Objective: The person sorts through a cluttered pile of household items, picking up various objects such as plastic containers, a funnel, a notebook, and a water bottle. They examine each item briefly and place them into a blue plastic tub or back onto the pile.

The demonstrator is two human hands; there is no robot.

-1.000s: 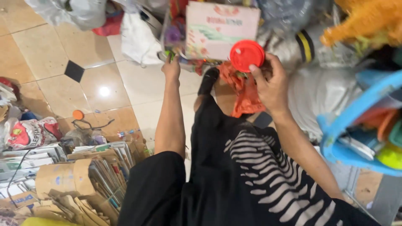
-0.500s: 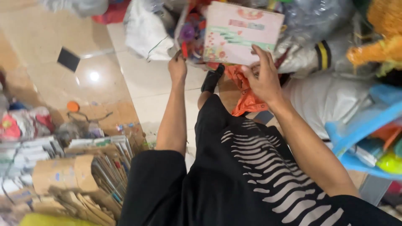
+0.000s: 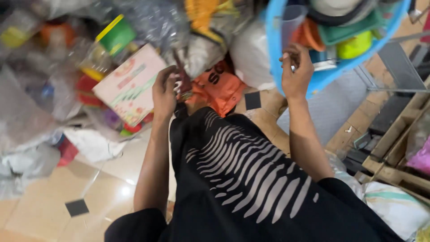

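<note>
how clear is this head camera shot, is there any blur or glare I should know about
Head view: motion blur smears the clear plastic bags at upper left; the left hand and right hand are soft-edged. A bright ceiling-light glare spot sits on the glossy floor tile. The striped black garment reads sharpest. Lighting is even, shadows weak.

A cluttered sorting or storage room for recyclables: clear plastic bags (image 3: 40, 103) of mixed containers are crowding a tiled floor (image 3: 62, 188), beside a blue basket (image 3: 322, 71) holding plastic dishes.
</note>
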